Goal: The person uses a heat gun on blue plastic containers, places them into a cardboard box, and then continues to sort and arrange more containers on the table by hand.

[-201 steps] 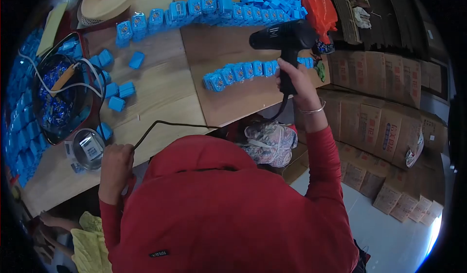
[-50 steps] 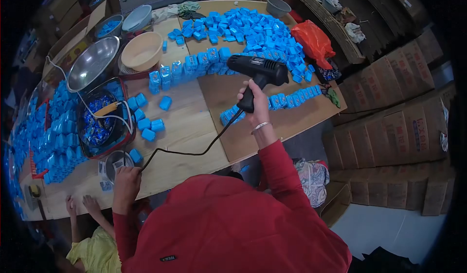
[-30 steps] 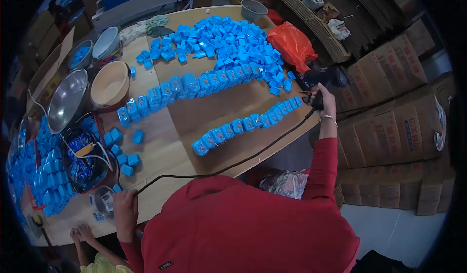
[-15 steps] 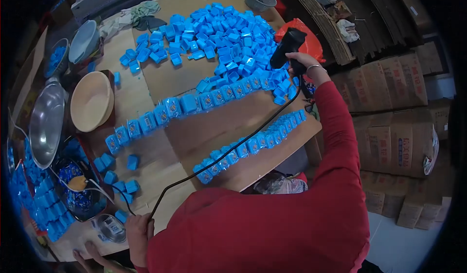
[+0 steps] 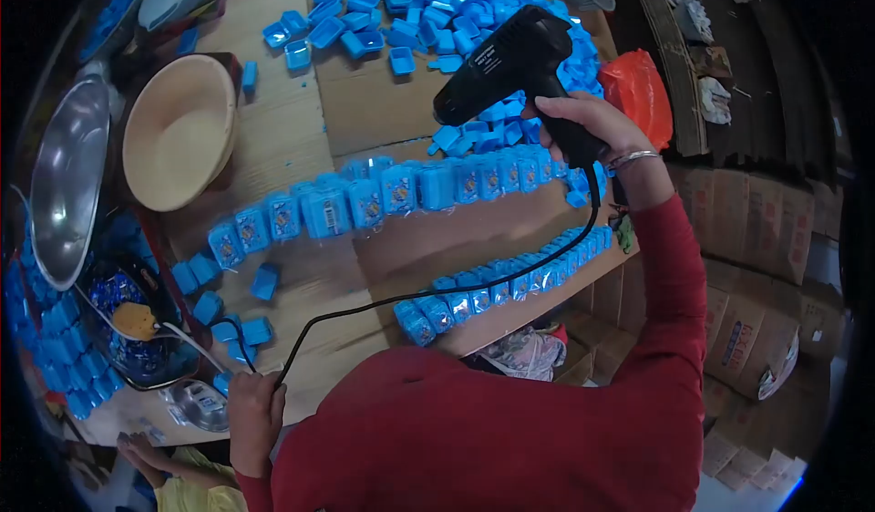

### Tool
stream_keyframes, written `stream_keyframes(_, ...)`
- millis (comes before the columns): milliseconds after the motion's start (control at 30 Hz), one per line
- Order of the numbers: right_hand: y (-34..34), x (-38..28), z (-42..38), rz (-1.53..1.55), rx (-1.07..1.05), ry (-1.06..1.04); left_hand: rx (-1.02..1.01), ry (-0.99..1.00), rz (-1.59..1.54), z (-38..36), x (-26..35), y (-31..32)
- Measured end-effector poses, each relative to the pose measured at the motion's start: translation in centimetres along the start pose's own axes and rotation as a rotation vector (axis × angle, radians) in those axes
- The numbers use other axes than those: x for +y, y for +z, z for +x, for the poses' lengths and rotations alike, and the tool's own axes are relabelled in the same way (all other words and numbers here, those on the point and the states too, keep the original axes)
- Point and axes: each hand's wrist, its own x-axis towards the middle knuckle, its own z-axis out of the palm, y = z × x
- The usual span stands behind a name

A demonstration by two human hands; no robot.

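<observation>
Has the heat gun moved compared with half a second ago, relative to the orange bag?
Yes. The heat gun, held in the right hand, has swung left, away from the orange bag, and now points over the upper row of blue boxes.

Matte black plastic heat gun (image 5: 510,61), small white lettering on the barrel; black power cord (image 5: 437,289). Silver metal bangle (image 5: 631,158) on the wrist. Red long-sleeved fabric top (image 5: 492,439). Small bright blue plastic boxes (image 5: 437,1) in a loose pile; a row of blue wrapped boxes (image 5: 401,188) with printed multicolour labels under glossy clear film. Round cream plastic basin (image 5: 178,134). Shiny silver steel bowl (image 5: 68,179). Orange-red plastic bag (image 5: 643,93). Pale tan wooden table (image 5: 283,138). Brown cardboard cartons (image 5: 756,229), red print.
</observation>
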Motion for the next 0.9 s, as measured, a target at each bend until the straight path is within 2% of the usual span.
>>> stream_keyframes(167,7.5,-4.9,1.9,0.042,-0.245,-0.063,0.036,-0.055,-0.040,-1.2,-1.7,-0.3)
stream_keyframes(367,15.4,-8.5,3.5,-0.014,-0.465,-0.027,0.047,-0.131,-0.047,-2.7,-3.4,-0.3)
stream_keyframes(533,20.2,-9.6,3.7,0.008,-0.490,-0.028,0.027,-0.165,-0.049,-3.0,-4.8,0.4)
stream_keyframes(633,20.7,-9.6,4.0,0.043,-0.505,-0.059,0.022,-0.179,-0.031,-3.0,-5.5,0.6)
stream_keyframes(767,20.2,-8.8,4.3,0.159,-0.466,0.000,0.015,-0.190,-0.026,-2.7,-6.1,0.9)
stream_keyframes(900,20.8,-7.9,4.7,0.191,-0.469,0.014,0.031,-0.087,-0.045,-1.6,-6.1,1.1)
